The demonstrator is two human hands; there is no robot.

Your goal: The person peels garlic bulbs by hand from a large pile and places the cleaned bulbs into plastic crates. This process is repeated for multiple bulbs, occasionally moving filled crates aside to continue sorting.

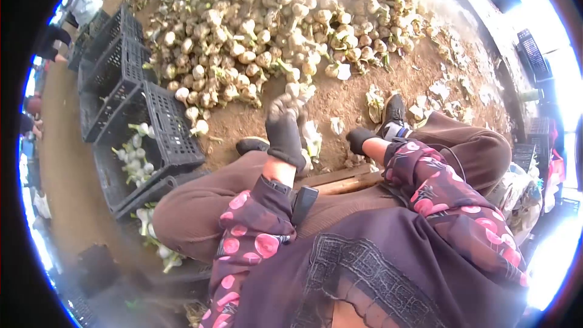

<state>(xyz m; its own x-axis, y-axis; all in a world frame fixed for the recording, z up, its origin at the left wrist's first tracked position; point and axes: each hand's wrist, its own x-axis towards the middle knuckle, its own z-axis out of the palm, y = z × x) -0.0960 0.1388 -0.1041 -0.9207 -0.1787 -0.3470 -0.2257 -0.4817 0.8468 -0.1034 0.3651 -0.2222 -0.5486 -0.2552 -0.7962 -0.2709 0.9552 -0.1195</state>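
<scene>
The floor (234, 129) is bare brown earth, rough and littered with pale scraps toward the right. Along the left runs a smoother tan strip (70, 164) of ground. On the right, a long dark edge (509, 94) slants down from the top — beyond it, a dark slatted crate (532, 54) stands tilted. Strong white light (562, 30) floods the right side, washing out detail, while a thinner glare shows at the far left. At upper left, a person (87, 3) in pale clothing and red headwear appears, blurred.
</scene>
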